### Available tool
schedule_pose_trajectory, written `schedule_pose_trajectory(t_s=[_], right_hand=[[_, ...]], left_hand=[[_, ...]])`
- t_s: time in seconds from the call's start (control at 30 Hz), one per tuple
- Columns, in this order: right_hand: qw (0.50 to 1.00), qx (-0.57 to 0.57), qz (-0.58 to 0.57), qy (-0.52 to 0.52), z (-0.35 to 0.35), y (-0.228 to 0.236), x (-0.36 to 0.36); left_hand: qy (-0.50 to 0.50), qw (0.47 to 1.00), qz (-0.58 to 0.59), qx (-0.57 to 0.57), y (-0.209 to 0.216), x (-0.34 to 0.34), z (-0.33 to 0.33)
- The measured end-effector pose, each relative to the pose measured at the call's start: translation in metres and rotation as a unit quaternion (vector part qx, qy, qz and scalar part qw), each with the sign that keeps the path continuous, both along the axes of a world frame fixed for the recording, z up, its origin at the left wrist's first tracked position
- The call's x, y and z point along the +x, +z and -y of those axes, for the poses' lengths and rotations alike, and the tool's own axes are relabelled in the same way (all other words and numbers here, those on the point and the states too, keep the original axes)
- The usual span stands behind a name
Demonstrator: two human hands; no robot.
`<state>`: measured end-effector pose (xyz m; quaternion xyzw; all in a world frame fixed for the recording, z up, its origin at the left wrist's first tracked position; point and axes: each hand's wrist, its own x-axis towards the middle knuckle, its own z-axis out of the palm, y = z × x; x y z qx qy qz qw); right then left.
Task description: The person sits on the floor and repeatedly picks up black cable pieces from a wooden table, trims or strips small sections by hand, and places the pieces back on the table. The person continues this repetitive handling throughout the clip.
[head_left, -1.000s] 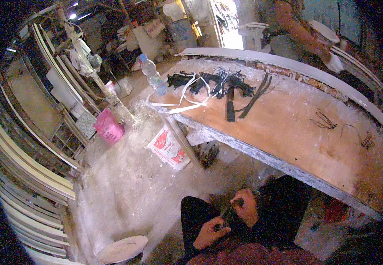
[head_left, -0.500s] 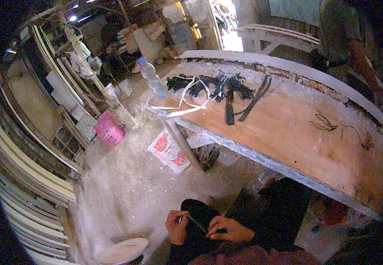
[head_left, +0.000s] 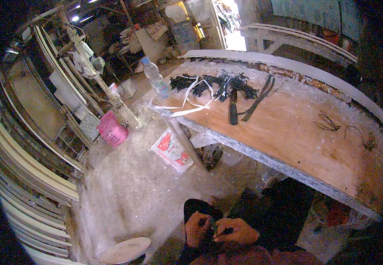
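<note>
Both my hands are low in the picture over my dark-clothed lap, close together and closed. My left hand (head_left: 198, 229) has its fingers curled round one end of a thin dark strip (head_left: 213, 226), little of which shows. Pinched fingers of my right hand (head_left: 238, 230) are on the same strip, just to the right. Beyond my knees is the wooden workbench (head_left: 284, 132). On it are bundles of short black strips (head_left: 200, 86), a loop of white band (head_left: 185, 110), a dark tool handle (head_left: 233, 114) and longer dark strips (head_left: 260, 99).
A clear plastic bottle (head_left: 155, 77) stands at the bench's far left corner. Thin wire-like scraps (head_left: 327, 121) lie at its right. On the floor are a pink bag (head_left: 113, 129), a printed sack (head_left: 172, 151) and a round stool top (head_left: 125, 251). Long boards (head_left: 32, 170) are stacked at left.
My hands have come together; the strip stretched between them before is now mostly hidden. The view has shifted slightly. A person standing behind the bench at the far right is gone from view.
</note>
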<state>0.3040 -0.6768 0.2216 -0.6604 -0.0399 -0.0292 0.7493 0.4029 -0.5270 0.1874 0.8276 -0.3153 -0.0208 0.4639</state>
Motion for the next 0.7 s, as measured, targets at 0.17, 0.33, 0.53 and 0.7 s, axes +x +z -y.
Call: schedule_pose_trajectory(t_s=[0.17, 0.33, 0.53, 0.7], right_hand=[[0.987, -0.116, -0.012, -0.108, 0.012, -0.007, 0.003], [0.877, -0.345, 0.037, -0.334, 0.031, -0.027, 0.009], [0.861, -0.29, 0.064, -0.412, 0.035, -0.049, 0.022], [0.911, -0.22, -0.009, -0.347, 0.037, -0.049, 0.017]], left_hand=[[0.001, 0.987, -0.15, -0.059, -0.008, -0.011, 0.008], [-0.156, 0.968, -0.182, -0.067, -0.015, -0.014, 0.008], [-0.261, 0.863, -0.42, -0.104, -0.008, -0.038, 0.014], [-0.161, 0.971, -0.175, -0.027, 0.002, -0.019, 0.009]])
